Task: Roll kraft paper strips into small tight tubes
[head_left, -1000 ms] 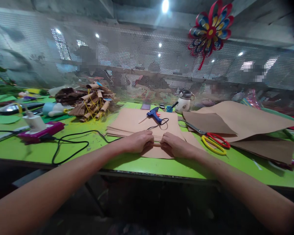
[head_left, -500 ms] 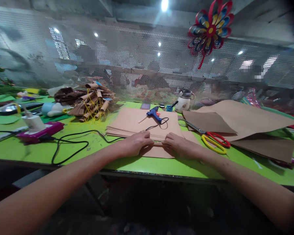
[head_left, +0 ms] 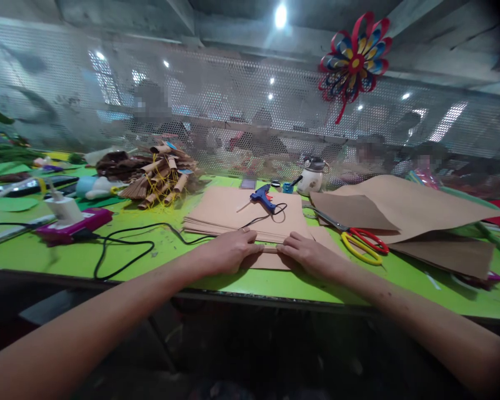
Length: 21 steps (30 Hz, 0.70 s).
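My left hand (head_left: 230, 250) and my right hand (head_left: 307, 251) lie side by side on a small brown paper sheet (head_left: 268, 260) at the near edge of the green table (head_left: 170, 250). Fingertips of both hands press on a narrow fold or roll of that sheet between them; the fingers are curled down onto the paper. Just behind the hands lies a stack of brown paper sheets (head_left: 225, 211), with a blue glue gun (head_left: 261, 198) and its black cable on top.
Red and yellow scissors (head_left: 360, 240) lie right of my hands, beside large brown paper sheets (head_left: 412, 208). A pile of rolled paper pieces (head_left: 160, 175), a pink power strip (head_left: 73, 223) with charger, and a white jar (head_left: 311, 175) stand further back. A perforated screen with a paper flower (head_left: 354, 58) backs the table.
Both hands have stayed on the sheet, with their fingertips shifting slightly along the fold. The view tilted down a little.
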### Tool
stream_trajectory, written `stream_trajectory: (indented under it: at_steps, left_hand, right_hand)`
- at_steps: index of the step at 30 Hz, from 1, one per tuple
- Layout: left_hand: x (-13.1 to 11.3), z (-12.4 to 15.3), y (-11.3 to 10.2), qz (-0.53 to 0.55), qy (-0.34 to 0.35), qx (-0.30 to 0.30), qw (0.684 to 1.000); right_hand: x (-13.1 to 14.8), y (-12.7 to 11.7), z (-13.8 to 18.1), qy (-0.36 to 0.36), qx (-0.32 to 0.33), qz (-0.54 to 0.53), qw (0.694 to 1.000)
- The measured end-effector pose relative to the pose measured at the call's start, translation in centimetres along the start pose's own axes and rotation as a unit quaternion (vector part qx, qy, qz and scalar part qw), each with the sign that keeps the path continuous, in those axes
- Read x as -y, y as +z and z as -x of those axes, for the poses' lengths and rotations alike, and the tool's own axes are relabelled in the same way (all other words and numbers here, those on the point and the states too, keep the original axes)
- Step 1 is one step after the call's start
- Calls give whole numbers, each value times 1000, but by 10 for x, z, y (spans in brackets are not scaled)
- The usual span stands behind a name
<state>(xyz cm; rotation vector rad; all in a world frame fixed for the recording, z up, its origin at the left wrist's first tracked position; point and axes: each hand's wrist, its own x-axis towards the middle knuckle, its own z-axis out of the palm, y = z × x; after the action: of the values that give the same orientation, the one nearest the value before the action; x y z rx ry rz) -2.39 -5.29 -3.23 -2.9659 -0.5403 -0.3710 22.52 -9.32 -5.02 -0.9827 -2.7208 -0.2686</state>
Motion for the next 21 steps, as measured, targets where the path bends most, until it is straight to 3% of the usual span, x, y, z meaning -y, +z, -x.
stream_trajectory:
  at_steps: [4, 9, 15, 21]
  left_hand:
    - [15, -17, -3, 94, -39, 41, 994]
    - [32, -47, -4, 240, -191, 94, 947]
    - [27, -50, -17, 348, -140, 167, 912]
    - [28, -44, -3, 517, -121, 145, 835]
  right_hand:
    - [3, 3, 2, -3, -24, 20, 999]
    - [3, 8, 8, 3, -79, 39, 996]
    - [3, 10, 13, -1, -113, 60, 992]
    - [0, 9, 8, -8, -161, 64, 985]
